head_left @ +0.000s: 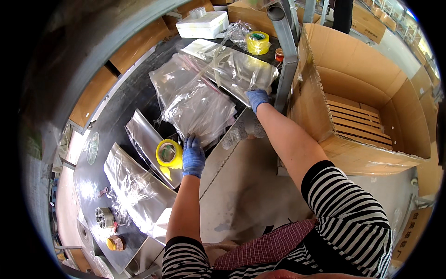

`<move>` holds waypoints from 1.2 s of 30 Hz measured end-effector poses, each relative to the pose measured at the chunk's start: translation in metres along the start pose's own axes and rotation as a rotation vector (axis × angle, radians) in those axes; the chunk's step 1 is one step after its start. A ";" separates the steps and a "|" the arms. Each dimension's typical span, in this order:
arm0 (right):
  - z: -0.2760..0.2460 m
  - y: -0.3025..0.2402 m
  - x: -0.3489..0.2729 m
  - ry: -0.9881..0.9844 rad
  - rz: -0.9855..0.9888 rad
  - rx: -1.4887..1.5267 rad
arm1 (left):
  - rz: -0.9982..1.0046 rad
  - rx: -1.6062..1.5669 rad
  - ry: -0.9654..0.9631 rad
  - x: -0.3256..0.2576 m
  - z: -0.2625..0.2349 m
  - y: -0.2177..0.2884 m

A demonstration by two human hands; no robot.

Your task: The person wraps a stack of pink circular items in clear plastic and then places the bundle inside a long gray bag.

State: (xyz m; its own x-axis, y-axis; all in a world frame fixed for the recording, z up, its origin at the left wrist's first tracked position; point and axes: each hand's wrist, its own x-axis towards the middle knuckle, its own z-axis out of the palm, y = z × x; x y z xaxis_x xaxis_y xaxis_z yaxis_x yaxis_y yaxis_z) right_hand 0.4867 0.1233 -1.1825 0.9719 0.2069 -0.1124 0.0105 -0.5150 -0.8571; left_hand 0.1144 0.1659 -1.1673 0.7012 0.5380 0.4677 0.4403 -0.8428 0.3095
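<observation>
My left hand [193, 157], in a blue glove, lies with fingers stretched at the near edge of a pile of clear plastic bags [197, 107]. Beside it is a yellow roll of packing tape [168, 154]. Farther right, my blue-gloved right hand [258, 99] has its fingers curled on the near corner of another stack of clear plastic sleeves [232, 65]; its fingertips are partly hidden. More shiny film stacks lie to the left, a narrow one [147, 135] and a wider one [134, 186].
A large open cardboard box [371, 93] stands at the right, behind a grey metal post [286, 60]. On the dark table [88, 174] are another yellow tape roll [258, 43], a white foam box [202, 25], a tape dispenser [104, 217] and a small yellow-capped jar [115, 242].
</observation>
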 end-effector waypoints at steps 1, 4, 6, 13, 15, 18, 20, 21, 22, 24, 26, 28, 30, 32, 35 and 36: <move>-0.020 0.015 0.039 0.086 0.016 0.013 | 0.054 -0.050 0.004 0.022 0.017 0.019; 0.023 -0.009 -0.050 -0.125 -0.008 0.159 | -0.058 0.055 0.011 -0.033 -0.013 -0.027; 0.020 -0.009 -0.044 -0.072 0.062 0.207 | -0.045 0.064 0.020 -0.028 -0.012 -0.024; -0.009 0.016 0.005 -0.054 -0.182 0.162 | -0.005 0.013 -0.004 -0.002 0.004 -0.003; -0.008 0.001 -0.024 -0.087 -0.204 0.225 | -0.038 0.029 -0.004 -0.012 -0.002 -0.011; -0.007 -0.030 -0.072 -0.119 -0.109 0.098 | -0.078 0.061 -0.005 -0.029 -0.015 -0.022; -0.007 -0.038 -0.087 -0.179 -0.027 0.200 | -0.085 0.072 -0.002 -0.034 -0.018 -0.025; -0.006 -0.037 -0.084 -0.171 -0.030 0.201 | -0.074 0.069 0.004 -0.030 -0.018 -0.023; -0.007 -0.030 -0.072 -0.080 -0.086 0.200 | -0.056 0.052 0.007 -0.023 -0.012 -0.017; -0.010 -0.013 -0.050 0.027 -0.142 0.195 | -0.024 0.031 0.008 -0.010 -0.003 -0.008; -0.014 -0.002 -0.037 0.085 -0.303 0.168 | -0.007 0.017 0.010 -0.003 0.004 -0.003; -0.010 -0.011 -0.056 -0.010 -0.219 0.199 | -0.032 0.042 0.002 -0.015 -0.001 -0.016; -0.012 -0.019 -0.077 -0.088 -0.137 0.225 | -0.055 0.066 -0.008 -0.022 -0.005 -0.021; -0.018 -0.020 -0.093 0.071 -0.355 0.297 | -0.047 0.057 -0.035 -0.014 -0.001 -0.017; -0.028 -0.036 -0.135 -0.189 -0.061 0.716 | -0.081 0.078 -0.066 -0.022 -0.008 -0.022; -0.035 -0.036 -0.140 -0.209 -0.093 0.713 | -0.078 0.078 -0.069 -0.021 -0.007 -0.022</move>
State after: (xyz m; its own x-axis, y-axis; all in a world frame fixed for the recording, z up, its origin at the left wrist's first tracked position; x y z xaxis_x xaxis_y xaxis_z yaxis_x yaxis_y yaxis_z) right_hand 0.3588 0.0839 -1.1189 0.9087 0.4138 -0.0559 -0.1337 0.1615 -0.9778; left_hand 0.0863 0.1728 -1.1783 0.6989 0.6020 0.3862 0.5352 -0.7984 0.2760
